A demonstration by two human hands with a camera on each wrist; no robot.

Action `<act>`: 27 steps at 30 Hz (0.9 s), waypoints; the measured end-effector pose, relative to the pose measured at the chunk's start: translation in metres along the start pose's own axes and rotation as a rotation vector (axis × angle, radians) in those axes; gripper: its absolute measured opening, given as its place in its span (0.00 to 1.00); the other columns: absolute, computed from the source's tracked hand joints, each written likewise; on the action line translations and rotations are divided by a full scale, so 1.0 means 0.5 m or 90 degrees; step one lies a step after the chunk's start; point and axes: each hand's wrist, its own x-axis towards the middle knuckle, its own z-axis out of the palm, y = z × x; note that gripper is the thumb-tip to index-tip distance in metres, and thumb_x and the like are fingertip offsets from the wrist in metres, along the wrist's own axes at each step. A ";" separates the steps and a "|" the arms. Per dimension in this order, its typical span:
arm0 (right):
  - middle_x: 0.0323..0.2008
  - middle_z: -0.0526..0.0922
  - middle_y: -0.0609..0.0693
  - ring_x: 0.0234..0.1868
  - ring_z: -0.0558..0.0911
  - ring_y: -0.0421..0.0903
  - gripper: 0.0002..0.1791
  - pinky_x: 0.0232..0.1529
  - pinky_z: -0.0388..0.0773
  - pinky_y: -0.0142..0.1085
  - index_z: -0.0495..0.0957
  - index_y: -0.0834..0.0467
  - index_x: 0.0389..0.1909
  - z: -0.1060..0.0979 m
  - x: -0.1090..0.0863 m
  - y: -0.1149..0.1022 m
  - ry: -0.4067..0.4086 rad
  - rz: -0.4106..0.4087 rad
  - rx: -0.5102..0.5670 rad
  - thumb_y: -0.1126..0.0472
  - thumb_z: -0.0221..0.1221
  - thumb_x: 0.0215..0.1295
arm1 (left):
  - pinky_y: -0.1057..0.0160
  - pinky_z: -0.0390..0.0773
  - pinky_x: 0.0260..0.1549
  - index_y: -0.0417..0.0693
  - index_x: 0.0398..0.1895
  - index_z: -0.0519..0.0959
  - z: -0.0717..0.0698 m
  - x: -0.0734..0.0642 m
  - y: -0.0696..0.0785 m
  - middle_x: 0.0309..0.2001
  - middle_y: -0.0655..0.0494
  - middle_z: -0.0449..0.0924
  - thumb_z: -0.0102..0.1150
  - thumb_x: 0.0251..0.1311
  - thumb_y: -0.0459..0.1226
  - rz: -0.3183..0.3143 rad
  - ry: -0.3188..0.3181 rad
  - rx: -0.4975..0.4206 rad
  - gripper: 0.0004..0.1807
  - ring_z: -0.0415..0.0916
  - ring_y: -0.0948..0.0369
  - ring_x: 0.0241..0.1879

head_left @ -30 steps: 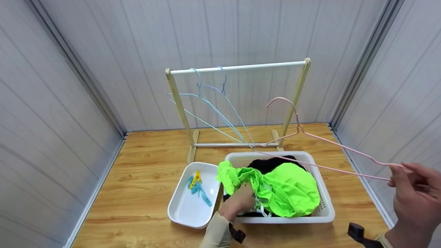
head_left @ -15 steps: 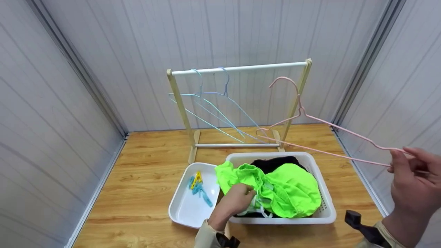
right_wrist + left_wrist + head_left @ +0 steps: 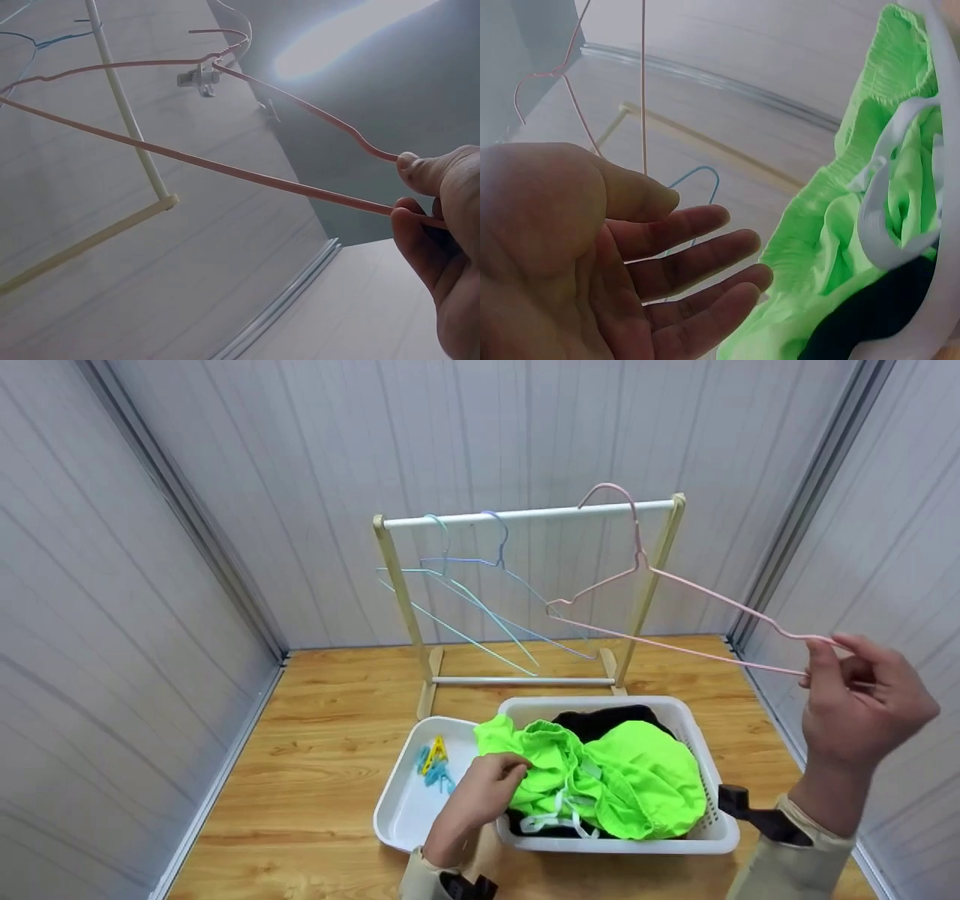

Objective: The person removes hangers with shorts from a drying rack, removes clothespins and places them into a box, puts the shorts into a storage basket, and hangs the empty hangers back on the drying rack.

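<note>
My right hand point(image 3: 862, 697) pinches one end of a pink wire hanger point(image 3: 720, 598), whose hook is up near the white rail of the rack. In the right wrist view the thumb and fingers close round the end of the pink hanger point(image 3: 262, 180). My left hand point(image 3: 487, 787) is above the left edge of the laundry basket, beside bright green drawstring shorts point(image 3: 637, 780). The left wrist view shows the left hand point(image 3: 682, 277) with loosely spread fingers and nothing in them. White drawstrings point(image 3: 877, 202) trail from the green waistband.
A clothes rack point(image 3: 525, 514) with wooden posts stands behind, bearing a teal hanger point(image 3: 465, 592) and a lilac-blue hanger point(image 3: 501, 556). The white basket point(image 3: 622, 846) also holds black cloth point(image 3: 600, 723). Left of it, a white tray point(image 3: 397, 817) contains yellow and blue clothespins point(image 3: 435, 761).
My right hand has raised the pink hanger, bringing its hook up to rail height. My left hand has come off the green shorts and drawn back left. The lilac-blue hanger has swung.
</note>
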 end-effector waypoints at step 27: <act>0.18 0.73 0.40 0.18 0.74 0.33 0.10 0.27 0.73 0.23 0.83 0.71 0.36 0.118 -0.029 0.050 0.062 0.146 0.050 0.67 0.68 0.58 | 0.65 0.75 0.34 0.41 0.44 0.84 -0.019 -0.012 -0.021 0.40 0.54 0.83 0.53 0.70 0.36 0.031 0.025 0.009 0.11 0.74 0.66 0.33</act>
